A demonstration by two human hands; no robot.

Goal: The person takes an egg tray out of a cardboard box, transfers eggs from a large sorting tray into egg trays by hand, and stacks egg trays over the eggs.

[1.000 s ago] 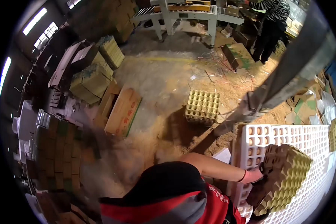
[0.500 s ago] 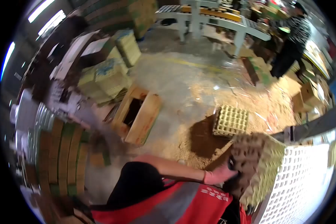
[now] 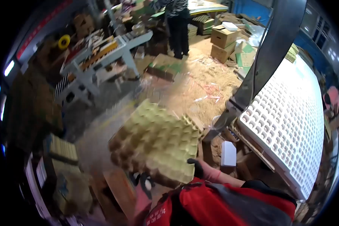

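Note:
A stack of tan moulded-pulp egg trays (image 3: 154, 139) is held up in front of my body, tilted, its bumpy face toward me. My right hand (image 3: 207, 171), in a pink glove with dark fingertips, grips the stack's near right edge. Low at its near left edge is my left hand (image 3: 143, 188), similarly gloved, with curled fingers against the trays. A small white patch shows among those fingers; I cannot make out what it is. The trays hide part of the floor behind them.
A large white panel with rows of round holes (image 3: 286, 124) stands at right, beside a grey metal post (image 3: 263, 56). An open carton (image 3: 118, 188) lies lower left. A conveyor (image 3: 105, 60) and a person in dark trousers (image 3: 177, 30) are farther back, near cardboard boxes (image 3: 224, 37).
My view has swung to the right. The egg trays, earlier beside the white panel with one hand on them, are now in front of me between both hands.

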